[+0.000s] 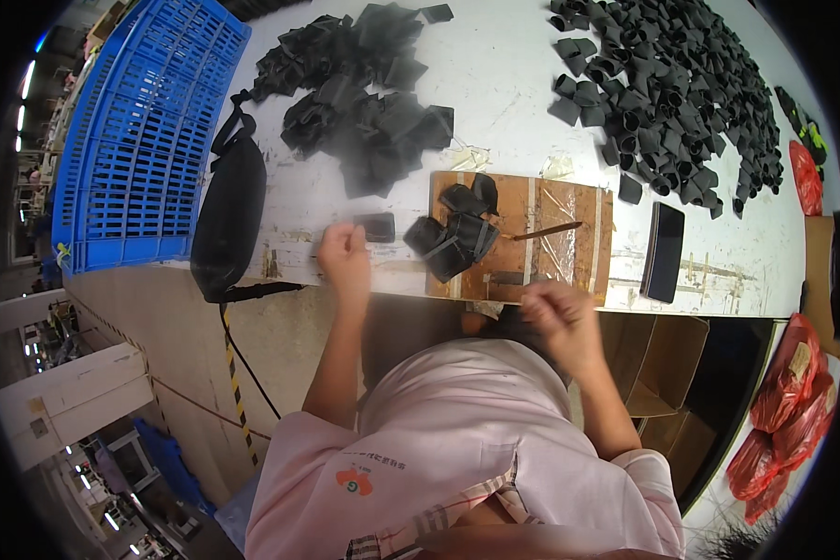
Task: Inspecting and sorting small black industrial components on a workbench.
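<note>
My left hand (343, 254) is at the table's front edge, its thumb and fingers pinched at the left end of a small flat black piece (377, 227). My right hand (560, 313) is closed, fingertips together, just off the front edge of a brown board (579, 252); what it holds, if anything, cannot be made out. Several folded black pieces (457, 238) lie in a small heap on the board's left side. A thin brown stick-like tool (546, 231) rests across the middle of the board.
Loose flat black pieces (364, 121) are piled at the far left, folded tube-like ones (672, 93) at the far right. A blue crate (140, 140) and a long black bag (231, 215) stand left. A phone (664, 252) lies right of the board; red bags (784, 411) are beyond.
</note>
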`<action>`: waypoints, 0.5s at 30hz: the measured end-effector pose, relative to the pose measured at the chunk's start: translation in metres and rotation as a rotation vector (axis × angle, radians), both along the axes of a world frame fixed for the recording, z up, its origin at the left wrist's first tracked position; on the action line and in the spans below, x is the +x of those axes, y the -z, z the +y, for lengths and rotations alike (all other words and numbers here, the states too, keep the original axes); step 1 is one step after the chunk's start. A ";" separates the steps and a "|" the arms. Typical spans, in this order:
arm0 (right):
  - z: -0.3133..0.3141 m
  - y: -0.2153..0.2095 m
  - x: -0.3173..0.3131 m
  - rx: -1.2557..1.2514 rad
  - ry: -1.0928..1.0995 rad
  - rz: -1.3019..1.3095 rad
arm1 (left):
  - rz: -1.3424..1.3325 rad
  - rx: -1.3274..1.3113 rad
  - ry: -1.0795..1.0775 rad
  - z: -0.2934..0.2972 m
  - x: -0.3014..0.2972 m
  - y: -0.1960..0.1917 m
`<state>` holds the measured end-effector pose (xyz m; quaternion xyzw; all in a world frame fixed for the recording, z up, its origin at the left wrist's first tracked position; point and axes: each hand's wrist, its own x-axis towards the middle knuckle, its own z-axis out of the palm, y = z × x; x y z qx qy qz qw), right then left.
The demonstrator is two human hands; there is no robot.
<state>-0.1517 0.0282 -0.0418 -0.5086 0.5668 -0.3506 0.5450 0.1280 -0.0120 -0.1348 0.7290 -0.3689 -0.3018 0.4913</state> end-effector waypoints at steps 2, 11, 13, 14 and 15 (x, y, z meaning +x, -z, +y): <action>0.001 0.006 0.019 -0.039 -0.115 0.017 | 0.324 0.010 -0.009 0.007 -0.020 -0.032; -0.015 0.009 0.045 0.128 0.236 -0.794 | 1.214 0.196 0.452 0.043 -0.092 -0.090; -0.018 0.006 0.032 0.162 0.161 -0.857 | 1.208 0.170 0.478 0.034 -0.096 -0.101; -0.017 0.006 0.025 0.161 0.167 -0.850 | 1.193 0.139 0.494 0.028 -0.098 -0.103; -0.017 0.008 0.018 0.228 0.114 -0.866 | 1.200 0.142 0.498 0.024 -0.097 -0.102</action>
